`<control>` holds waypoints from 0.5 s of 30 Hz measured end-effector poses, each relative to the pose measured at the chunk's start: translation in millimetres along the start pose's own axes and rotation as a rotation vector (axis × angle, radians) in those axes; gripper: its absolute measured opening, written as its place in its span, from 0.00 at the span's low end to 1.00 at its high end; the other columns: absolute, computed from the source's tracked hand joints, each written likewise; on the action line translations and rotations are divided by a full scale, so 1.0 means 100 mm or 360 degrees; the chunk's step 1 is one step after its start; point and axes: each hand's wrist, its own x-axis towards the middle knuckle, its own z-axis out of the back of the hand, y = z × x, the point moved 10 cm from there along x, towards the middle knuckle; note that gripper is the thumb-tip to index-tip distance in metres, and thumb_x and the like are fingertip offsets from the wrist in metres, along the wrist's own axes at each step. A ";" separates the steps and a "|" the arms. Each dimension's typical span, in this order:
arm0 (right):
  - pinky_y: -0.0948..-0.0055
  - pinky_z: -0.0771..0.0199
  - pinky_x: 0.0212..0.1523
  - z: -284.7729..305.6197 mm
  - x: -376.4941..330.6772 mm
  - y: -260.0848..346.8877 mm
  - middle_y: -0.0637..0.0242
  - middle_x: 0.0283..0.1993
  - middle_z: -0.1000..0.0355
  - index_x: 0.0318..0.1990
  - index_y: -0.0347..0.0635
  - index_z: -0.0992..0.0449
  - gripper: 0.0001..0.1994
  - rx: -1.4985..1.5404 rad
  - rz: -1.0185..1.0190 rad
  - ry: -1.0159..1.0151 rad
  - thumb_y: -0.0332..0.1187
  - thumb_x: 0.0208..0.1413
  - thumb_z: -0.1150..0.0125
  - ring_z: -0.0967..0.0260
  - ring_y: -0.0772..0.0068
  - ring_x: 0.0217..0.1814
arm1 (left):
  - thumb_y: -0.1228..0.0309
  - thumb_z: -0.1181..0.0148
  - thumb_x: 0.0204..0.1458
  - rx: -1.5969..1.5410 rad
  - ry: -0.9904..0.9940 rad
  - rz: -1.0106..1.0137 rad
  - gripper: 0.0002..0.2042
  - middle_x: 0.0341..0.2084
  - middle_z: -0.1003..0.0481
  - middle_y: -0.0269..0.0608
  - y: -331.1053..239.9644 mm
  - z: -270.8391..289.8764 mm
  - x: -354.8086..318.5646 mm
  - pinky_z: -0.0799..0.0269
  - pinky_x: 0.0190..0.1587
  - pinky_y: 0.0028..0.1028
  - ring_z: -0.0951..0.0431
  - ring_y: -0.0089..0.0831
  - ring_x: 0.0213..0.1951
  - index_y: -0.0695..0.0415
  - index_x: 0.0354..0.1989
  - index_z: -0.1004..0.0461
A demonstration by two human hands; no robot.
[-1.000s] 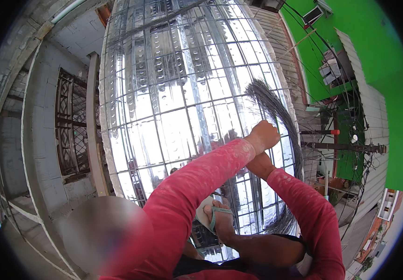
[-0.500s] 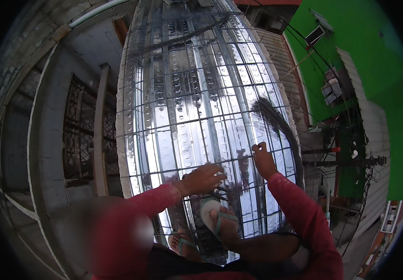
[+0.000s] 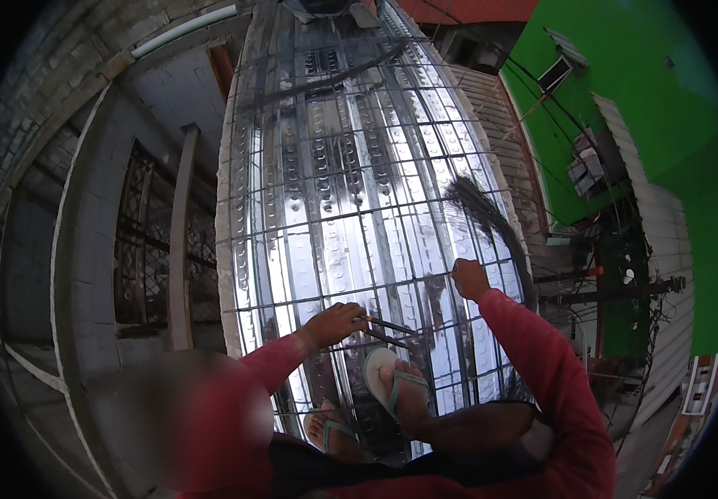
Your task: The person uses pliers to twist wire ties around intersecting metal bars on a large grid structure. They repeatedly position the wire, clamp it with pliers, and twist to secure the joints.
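My left hand (image 3: 334, 324) is closed around one end of a pair of pliers (image 3: 391, 325), whose two dark arms stick out to the right, spread apart. It is low over the rebar mesh (image 3: 316, 298), to the left of my sandalled foot (image 3: 405, 391). Farther right, my right hand (image 3: 469, 279) is closed at a bar of the mesh; whatever its fingers hold is hidden. Just beyond it lies a bundle of thin dark wire (image 3: 492, 216), frayed at its far end and curving along the deck's right side.
Shiny ribbed metal decking (image 3: 338, 249) lies under the mesh, with a pale edge (image 3: 227, 224) on the left. A dark cable or bar (image 3: 334, 76) crosses the far part. Overhead wires and a utility pole (image 3: 625, 291) stand beyond the right edge, before a green wall (image 3: 667, 125).
My left hand has drawn back left, and the pliers show more fully. The right hand has turned, its fingers now curled downward at the mesh. The view has shifted slightly.
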 end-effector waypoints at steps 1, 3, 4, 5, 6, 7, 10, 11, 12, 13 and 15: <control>0.55 0.23 0.39 -0.06 -0.01 -0.15 0.57 0.37 0.27 0.37 0.39 0.22 0.07 0.0114 -0.0057 0.0054 0.33 0.55 0.39 0.26 0.54 0.42 | 0.72 0.47 0.60 0.0046 -0.0025 -0.0059 0.11 0.50 0.29 0.42 -0.03 0.02 0.06 0.32 0.57 0.41 0.28 0.43 0.56 0.50 0.50 0.26; 0.54 0.26 0.42 -0.02 -0.05 -0.03 0.56 0.39 0.27 0.40 0.39 0.23 0.10 0.0094 -0.0072 0.0034 0.35 0.55 0.37 0.27 0.53 0.44 | 0.72 0.47 0.60 0.0132 -0.0043 -0.0130 0.10 0.49 0.29 0.41 -0.05 0.05 0.03 0.32 0.57 0.41 0.28 0.42 0.55 0.49 0.48 0.25; 0.53 0.27 0.43 0.03 -0.07 0.05 0.56 0.41 0.27 0.42 0.39 0.23 0.11 0.0079 -0.0084 0.0025 0.36 0.55 0.37 0.28 0.53 0.45 | 0.72 0.47 0.60 0.0109 -0.0016 -0.0117 0.10 0.49 0.28 0.41 -0.04 0.07 0.04 0.32 0.58 0.41 0.28 0.42 0.55 0.49 0.48 0.24; 0.54 0.29 0.49 0.29 -0.20 0.26 0.56 0.47 0.29 0.49 0.39 0.25 0.17 -0.0089 -0.0001 -0.0393 0.39 0.56 0.36 0.31 0.52 0.48 | 0.72 0.48 0.60 0.0077 0.0014 -0.0103 0.10 0.49 0.28 0.41 -0.09 0.15 0.06 0.33 0.58 0.41 0.28 0.42 0.55 0.50 0.48 0.24; 0.54 0.31 0.53 0.66 -0.31 0.71 0.55 0.52 0.32 0.55 0.39 0.28 0.24 0.0215 0.0160 -0.0605 0.43 0.55 0.34 0.33 0.51 0.53 | 0.72 0.48 0.60 0.0049 0.0064 -0.0043 0.11 0.49 0.28 0.41 -0.11 0.23 -0.04 0.33 0.58 0.41 0.28 0.42 0.55 0.50 0.48 0.24; 0.52 0.32 0.57 0.72 -0.37 0.93 0.53 0.55 0.33 0.59 0.38 0.31 0.29 0.0411 0.0289 -0.0535 0.46 0.54 0.33 0.33 0.49 0.56 | 0.72 0.49 0.61 -0.0004 0.0087 -0.0020 0.11 0.50 0.27 0.41 -0.16 0.32 0.00 0.34 0.58 0.41 0.28 0.41 0.56 0.50 0.49 0.24; 0.52 0.33 0.64 0.82 -0.68 1.68 0.46 0.60 0.37 0.63 0.40 0.36 0.32 0.0930 0.0654 -0.0032 0.45 0.55 0.31 0.37 0.42 0.66 | 0.72 0.49 0.62 -0.0035 0.0062 -0.0066 0.11 0.55 0.27 0.42 -0.35 0.56 0.20 0.34 0.58 0.41 0.28 0.41 0.56 0.53 0.49 0.23; 0.52 0.30 0.60 0.79 -0.73 1.74 0.47 0.60 0.38 0.63 0.42 0.36 0.31 0.0918 0.0638 0.0022 0.42 0.55 0.31 0.34 0.42 0.63 | 0.72 0.48 0.61 -0.0097 0.0121 -0.0038 0.11 0.54 0.27 0.42 -0.39 0.63 0.31 0.34 0.58 0.41 0.27 0.43 0.55 0.54 0.49 0.24; 0.52 0.27 0.57 0.76 -0.76 1.80 0.48 0.59 0.38 0.63 0.44 0.36 0.30 0.0914 0.0633 0.0077 0.39 0.55 0.31 0.31 0.42 0.59 | 0.71 0.47 0.61 -0.0066 -0.0039 -0.0147 0.10 0.53 0.26 0.43 -0.48 0.81 0.36 0.34 0.58 0.41 0.27 0.44 0.54 0.55 0.48 0.24; 0.52 0.24 0.53 0.78 -0.74 1.75 0.48 0.57 0.38 0.63 0.45 0.36 0.29 0.0872 0.0493 0.0112 0.36 0.56 0.32 0.29 0.42 0.55 | 0.72 0.44 0.58 -0.0031 -0.0063 -0.0179 0.12 0.52 0.27 0.42 -0.53 0.91 0.42 0.34 0.58 0.40 0.27 0.42 0.54 0.55 0.50 0.24; 0.52 0.21 0.42 0.93 -0.69 1.71 0.51 0.53 0.37 0.62 0.47 0.34 0.26 0.0877 0.0389 0.0059 0.30 0.55 0.36 0.25 0.42 0.45 | 0.72 0.40 0.56 -0.0009 -0.0117 -0.0183 0.18 0.55 0.28 0.42 -0.54 1.11 0.44 0.34 0.60 0.40 0.29 0.41 0.57 0.53 0.56 0.26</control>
